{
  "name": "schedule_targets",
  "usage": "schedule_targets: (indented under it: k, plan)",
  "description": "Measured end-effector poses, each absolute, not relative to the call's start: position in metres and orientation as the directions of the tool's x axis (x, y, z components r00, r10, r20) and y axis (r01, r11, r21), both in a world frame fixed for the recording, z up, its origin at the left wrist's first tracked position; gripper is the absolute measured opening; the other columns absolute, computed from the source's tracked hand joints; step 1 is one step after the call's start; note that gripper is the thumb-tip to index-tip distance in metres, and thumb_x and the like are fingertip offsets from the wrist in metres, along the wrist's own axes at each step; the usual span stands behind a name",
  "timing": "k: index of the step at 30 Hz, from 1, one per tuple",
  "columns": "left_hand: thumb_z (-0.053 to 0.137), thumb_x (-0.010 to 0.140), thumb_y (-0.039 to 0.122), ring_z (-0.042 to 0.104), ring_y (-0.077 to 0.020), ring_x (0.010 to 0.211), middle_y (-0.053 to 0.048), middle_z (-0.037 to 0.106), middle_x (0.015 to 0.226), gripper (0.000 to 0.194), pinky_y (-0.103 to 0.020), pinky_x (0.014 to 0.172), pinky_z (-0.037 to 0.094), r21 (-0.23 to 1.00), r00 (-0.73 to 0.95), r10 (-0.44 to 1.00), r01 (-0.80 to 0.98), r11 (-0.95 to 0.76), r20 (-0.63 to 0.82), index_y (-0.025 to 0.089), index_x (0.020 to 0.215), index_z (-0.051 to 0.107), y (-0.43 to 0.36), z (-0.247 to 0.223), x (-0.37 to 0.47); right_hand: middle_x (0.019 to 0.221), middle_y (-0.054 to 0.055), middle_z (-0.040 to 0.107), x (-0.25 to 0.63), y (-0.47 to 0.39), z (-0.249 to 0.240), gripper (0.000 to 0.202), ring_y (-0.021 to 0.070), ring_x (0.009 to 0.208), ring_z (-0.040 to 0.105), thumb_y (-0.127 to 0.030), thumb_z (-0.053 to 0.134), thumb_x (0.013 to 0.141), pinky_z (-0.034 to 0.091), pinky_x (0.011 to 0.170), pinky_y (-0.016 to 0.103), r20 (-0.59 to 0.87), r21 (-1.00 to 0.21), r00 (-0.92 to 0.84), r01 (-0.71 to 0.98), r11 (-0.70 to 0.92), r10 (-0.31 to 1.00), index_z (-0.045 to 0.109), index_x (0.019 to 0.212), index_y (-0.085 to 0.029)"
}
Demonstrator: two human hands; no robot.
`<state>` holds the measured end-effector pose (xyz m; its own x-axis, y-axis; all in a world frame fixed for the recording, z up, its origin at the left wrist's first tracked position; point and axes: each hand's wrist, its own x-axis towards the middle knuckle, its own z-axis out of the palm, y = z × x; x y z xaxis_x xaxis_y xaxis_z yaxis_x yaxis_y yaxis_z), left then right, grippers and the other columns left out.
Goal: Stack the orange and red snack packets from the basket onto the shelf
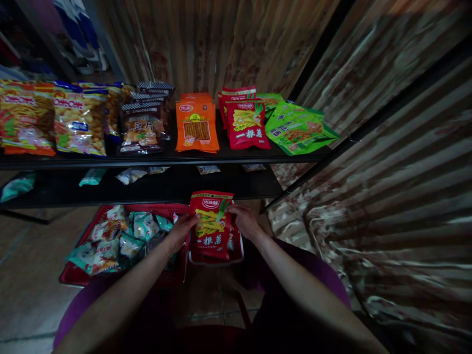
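Note:
A red snack bag (pixel 211 226) with yellow sticks and green onion printed on it is held upright between both hands. My left hand (pixel 183 230) pinches its left edge, and my right hand (pixel 244 220) grips its right edge near the top. Beneath the bag is a small red basket (pixel 217 263) with a pale rim, where part of another packet shows. On the upper shelf (pixel 155 160), similar red bags (pixel 248 125) stand between orange packets (pixel 197 123) and green packets (pixel 298 129).
A larger red basket (pixel 72 276) holding several small teal and white packets sits on the floor at left. More snack bags (pixel 79 118) line the upper shelf's left side. The lower shelf (pixel 165 187) bears a few small packets. Corrugated sheeting (pixel 391 162) rises at right.

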<state>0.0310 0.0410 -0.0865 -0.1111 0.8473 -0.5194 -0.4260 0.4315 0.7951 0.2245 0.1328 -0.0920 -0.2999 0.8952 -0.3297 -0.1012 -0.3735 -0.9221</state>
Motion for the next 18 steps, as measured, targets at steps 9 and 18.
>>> schedule_targets:
  k: [9, 18]
  plan:
    - [0.068, 0.076, 0.033, 0.069, -0.0227, 0.09, -0.009, 0.074, 0.094, 0.029, -0.035, 0.08, 0.055, 0.667, -0.123, 0.802, -0.636, 0.388, -0.584, 0.014, 0.098, 0.065, 0.043, -0.088, 0.043, 0.1, -0.002, 0.069, 0.218, 0.135, -0.087, 0.062, 0.0172, 0.09, 0.065, -0.033, 0.074, 0.064, 0.05, 0.081, 0.031, -0.303, -0.896, -0.419, -0.181, -0.406, 0.856, 0.053, 0.122, -0.032]
    - [0.068, 0.075, 0.039, 0.068, -0.0233, 0.089, -0.01, 0.072, 0.096, 0.04, -0.037, 0.079, 0.055, 0.673, -0.151, 0.783, -0.624, 0.398, -0.603, 0.014, 0.105, 0.061, 0.04, -0.098, 0.03, 0.081, 0.003, 0.074, 0.214, 0.117, -0.104, 0.037, 0.0187, 0.079, 0.07, -0.043, 0.079, 0.062, 0.054, 0.078, 0.031, -0.485, -0.764, -0.585, -0.079, -0.641, 0.65, 0.07, 0.088, -0.02]
